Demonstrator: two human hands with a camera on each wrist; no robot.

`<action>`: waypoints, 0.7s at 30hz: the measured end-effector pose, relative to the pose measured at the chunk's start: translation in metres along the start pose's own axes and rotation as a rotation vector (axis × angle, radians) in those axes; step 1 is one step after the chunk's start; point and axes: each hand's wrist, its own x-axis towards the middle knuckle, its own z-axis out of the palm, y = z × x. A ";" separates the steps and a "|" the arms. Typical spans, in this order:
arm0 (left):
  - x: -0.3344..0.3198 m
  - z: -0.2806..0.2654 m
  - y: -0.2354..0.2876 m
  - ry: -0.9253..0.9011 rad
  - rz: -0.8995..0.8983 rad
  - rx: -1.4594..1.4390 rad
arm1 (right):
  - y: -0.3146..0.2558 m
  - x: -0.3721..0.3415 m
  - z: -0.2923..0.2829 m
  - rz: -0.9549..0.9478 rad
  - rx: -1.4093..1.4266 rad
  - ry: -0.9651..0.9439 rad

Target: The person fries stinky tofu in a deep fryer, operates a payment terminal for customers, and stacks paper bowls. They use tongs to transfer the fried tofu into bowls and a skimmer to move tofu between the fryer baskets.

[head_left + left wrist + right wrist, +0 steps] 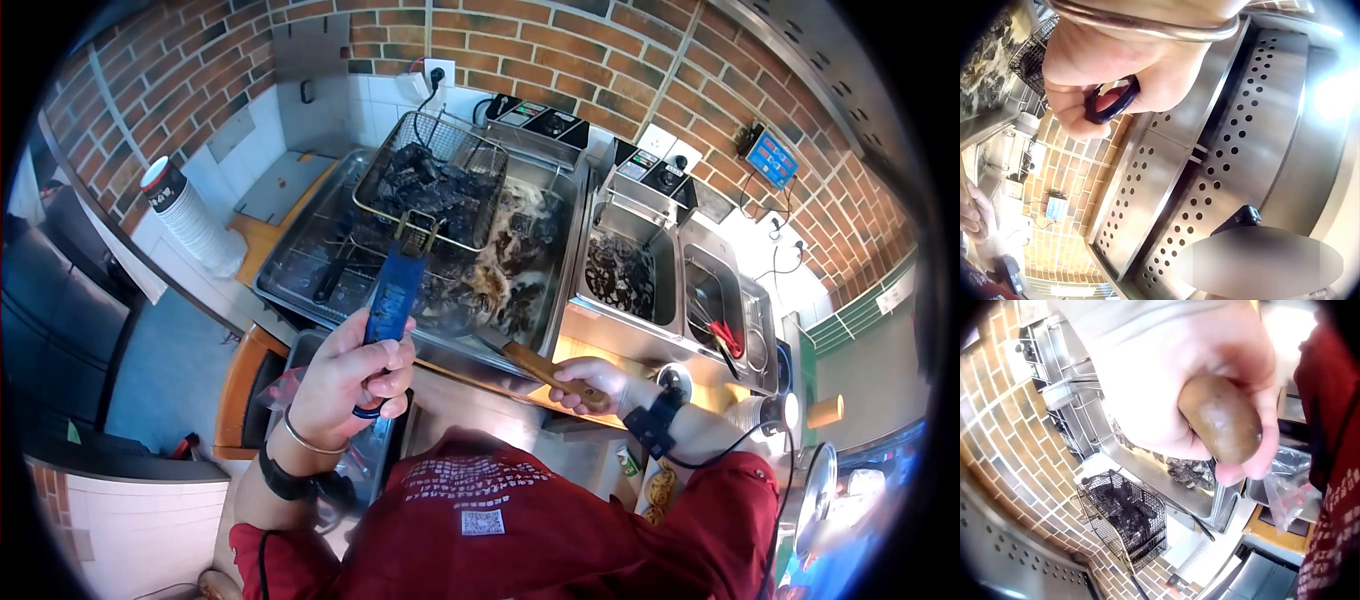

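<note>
My left hand (350, 385) grips the blue handle (395, 290) of a wire fry basket (483, 170), which holds dark, blackish pieces (425, 180). The basket hangs over the left part of a large steel fryer vat (560, 290) of dark liquid with pale foam. My right hand (592, 385) is wrapped round the wooden handle (545, 370) of a tool whose metal end reaches the vat's front edge; its far end cannot be made out. In the right wrist view the basket (1122, 519) is tilted, and the rounded handle end (1222, 419) sticks out of the fist.
Right of the vat stand a smaller fryer (630, 270) with dark contents and a basin with a red-handled tool (725, 338). Stacked cups (195, 220) stand at the left. A black-handled tool (332, 275) lies on the vat's left tray. A perforated steel hood (1210, 156) hangs overhead.
</note>
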 end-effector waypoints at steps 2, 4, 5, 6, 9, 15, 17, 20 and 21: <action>0.000 0.005 -0.003 -0.019 0.010 -0.033 | 0.008 0.005 -0.001 -0.037 0.064 -0.049; 0.000 0.010 -0.004 -0.019 0.007 -0.029 | 0.011 0.012 -0.006 -0.082 0.150 -0.100; -0.001 0.012 -0.006 -0.017 0.001 -0.032 | 0.011 0.015 -0.010 -0.087 0.151 -0.102; -0.002 0.014 -0.007 -0.020 0.003 -0.027 | 0.009 0.017 -0.012 -0.118 0.128 -0.118; -0.005 0.018 -0.013 -0.026 0.005 -0.028 | -0.012 0.010 -0.007 -0.136 0.098 -0.134; -0.011 0.028 -0.032 0.055 -0.008 -0.072 | -0.066 -0.002 -0.002 -0.215 0.037 0.141; -0.012 0.032 -0.038 0.068 -0.007 -0.092 | -0.083 -0.007 -0.003 -0.273 -0.006 0.195; -0.008 0.032 -0.052 0.093 -0.029 -0.091 | -0.102 -0.005 -0.014 -0.317 -0.023 0.187; -0.006 0.034 -0.056 0.094 -0.021 -0.096 | -0.106 -0.007 -0.015 -0.317 -0.032 0.186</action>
